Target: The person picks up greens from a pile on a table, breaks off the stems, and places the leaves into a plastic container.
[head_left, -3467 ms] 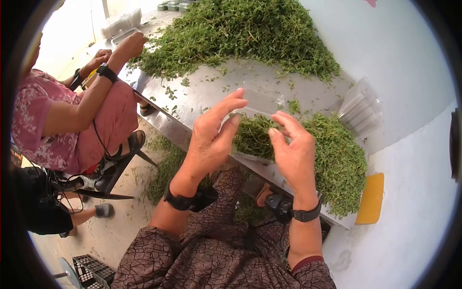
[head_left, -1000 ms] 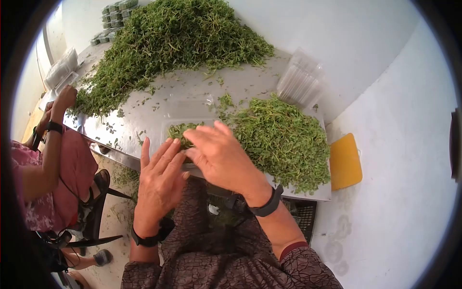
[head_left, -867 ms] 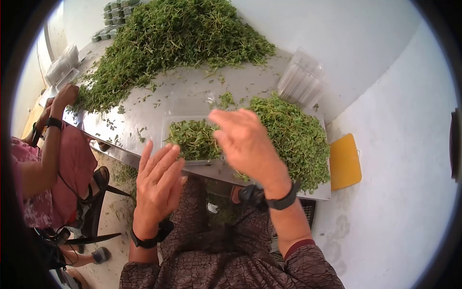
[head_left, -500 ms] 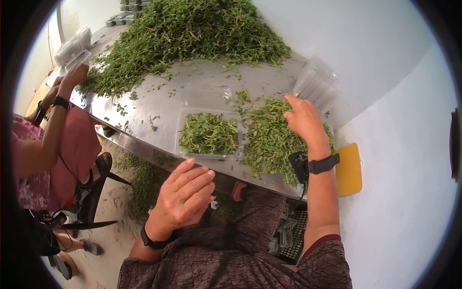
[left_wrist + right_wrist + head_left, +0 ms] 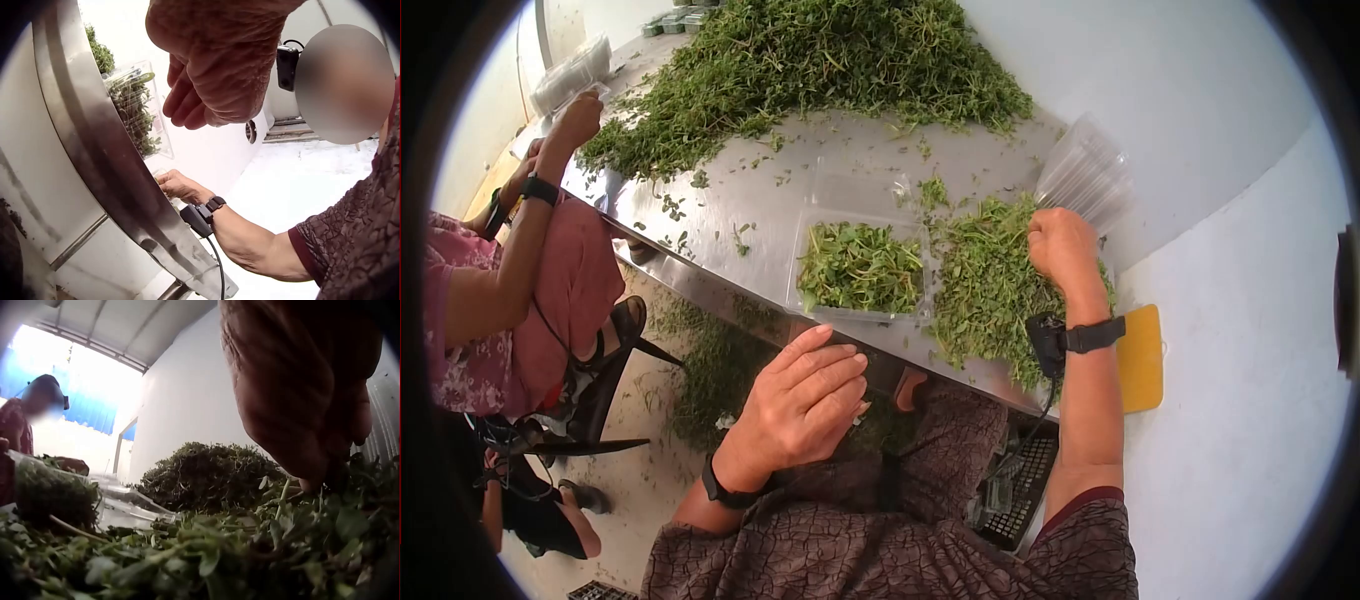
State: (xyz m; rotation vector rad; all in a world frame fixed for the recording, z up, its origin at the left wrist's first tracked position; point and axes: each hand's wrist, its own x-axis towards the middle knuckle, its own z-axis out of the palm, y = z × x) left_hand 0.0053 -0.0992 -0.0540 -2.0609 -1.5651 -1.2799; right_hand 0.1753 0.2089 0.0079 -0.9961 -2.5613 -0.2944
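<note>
In the head view my left hand point(image 5: 805, 400) hovers in front of the table edge, its fingers loosely bent with nothing in them. Just beyond it an open clear plastic clamshell box point(image 5: 795, 262) lies on the table, its base filled with leafy green sprigs point(image 5: 860, 265) and its lid folded back. My right hand point(image 5: 1064, 248) is at the upper right of a smaller pile of the same greens point(image 5: 990, 290), fingers curled. The right wrist view has that hand's fingertips point(image 5: 306, 484) down among the leaves, pinching some; the hand itself hides how much.
A large heap of greens point(image 5: 830, 65) covers the back of the metal table point(image 5: 740, 190). Nested clear boxes point(image 5: 1088, 175) lean at the right wall, above a yellow board point(image 5: 1142, 350). Another person point(image 5: 510, 290) sits at left. A black crate point(image 5: 1010, 510) stands below.
My right hand has left the filled box and moved right to the small pile, where its fingers have curled in. My left hand has drawn back from the box. The head view has shifted.
</note>
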